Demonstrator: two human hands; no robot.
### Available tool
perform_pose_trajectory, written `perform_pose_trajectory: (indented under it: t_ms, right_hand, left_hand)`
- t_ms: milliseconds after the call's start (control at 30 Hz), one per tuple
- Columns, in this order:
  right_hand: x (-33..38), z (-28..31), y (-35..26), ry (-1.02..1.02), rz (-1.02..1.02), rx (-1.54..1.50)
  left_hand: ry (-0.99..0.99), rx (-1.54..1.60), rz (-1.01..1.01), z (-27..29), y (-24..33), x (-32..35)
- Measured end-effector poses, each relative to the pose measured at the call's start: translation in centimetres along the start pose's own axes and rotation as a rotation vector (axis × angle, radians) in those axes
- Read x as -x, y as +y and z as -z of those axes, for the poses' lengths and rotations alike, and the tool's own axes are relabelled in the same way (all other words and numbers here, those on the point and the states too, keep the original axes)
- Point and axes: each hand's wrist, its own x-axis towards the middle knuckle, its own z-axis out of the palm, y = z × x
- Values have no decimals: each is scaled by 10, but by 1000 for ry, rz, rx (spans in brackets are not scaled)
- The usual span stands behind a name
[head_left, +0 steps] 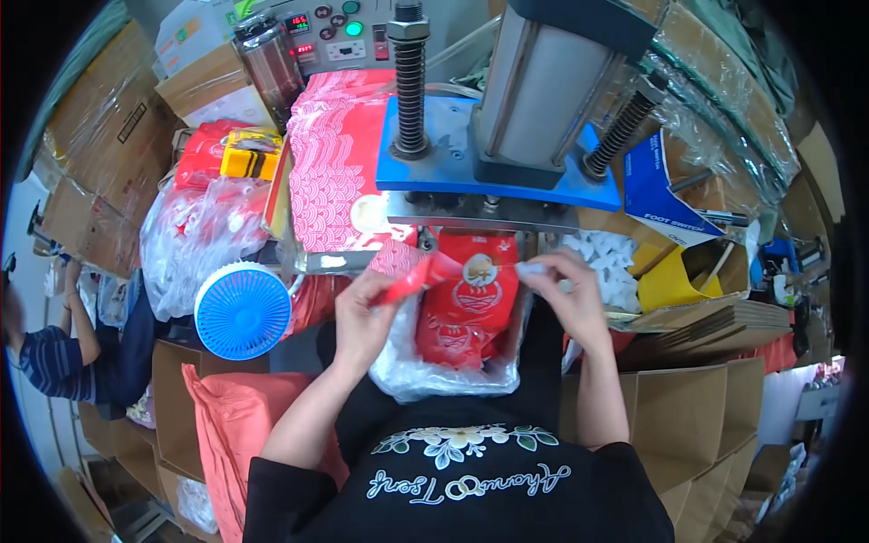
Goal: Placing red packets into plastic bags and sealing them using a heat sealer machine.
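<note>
Two hands work just below the press: our left hand (362, 317) is curled shut around a folded red paper packet (418, 276), pinching it near one end so the other end sticks out toward the right; our right hand (572, 291) is closed too, thumb and fingertips nipping a small white plastic piece (534, 268) held level with the packet's tip, apparently so the two can be brought together. We see them close, cannot tell if touching. Under both hands sits a clear plastic bag of red printed packets (457, 335), open at the top and near the body, probably kept there for easy reach. Far side, the grey pneumatic press with blue plate and black springs (507, 136) stands over the work spot. A pile of small white plastic pieces (606, 262) lies right of the press, just beside our right hand. A flat stack of red patterned paper sheets (339, 163) lies left of the press. A round blue fan (243, 310) stands at left. Brown cardboard boxes (697, 407) sit near right. At far left another person in a striped shirt (45, 357) sits.
</note>
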Motion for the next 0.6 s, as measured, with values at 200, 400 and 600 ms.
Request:
perform_pose_trajectory:
  t_ms: [200,400,600]
  right_hand:
    - [-5,-16,-27,-424,183,200]
    - [-11,-27,2,-269,-32,-19]
    - [-18,21,37,140,-127,493]
  left_hand:
    - [-313,-17,-2,-28,-10,34]
    - [-358,170,354,-44,-3,27]
    - [-229,693,665,-79,4,-12]
